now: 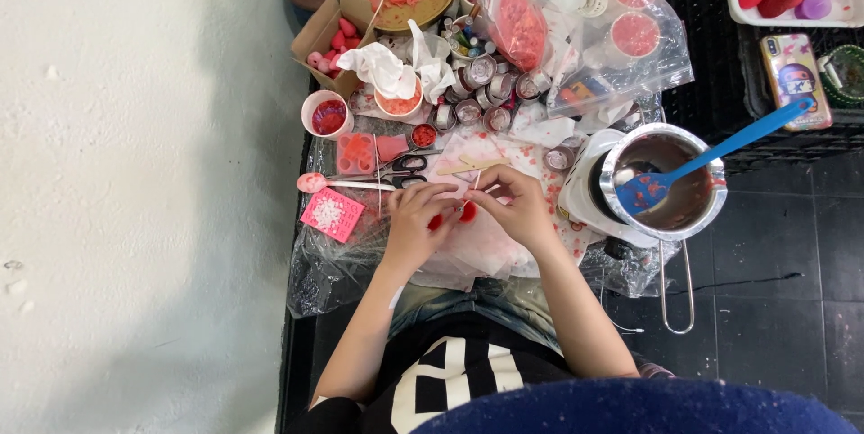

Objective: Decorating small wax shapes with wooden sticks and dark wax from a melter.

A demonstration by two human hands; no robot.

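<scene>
Both hands, left hand and right hand, are pinching together on a small red wax piece, steadying its thin white wick.

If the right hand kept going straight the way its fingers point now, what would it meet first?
The right hand points inward toward the left hand. It would likely meet the small red piece between them, then the left hand's fingertips; depth is unclear.

One blue spatula sits in one metal pot, with one phone, one pair of scissors, one pink spoon and two hands (both the person's own).
</scene>
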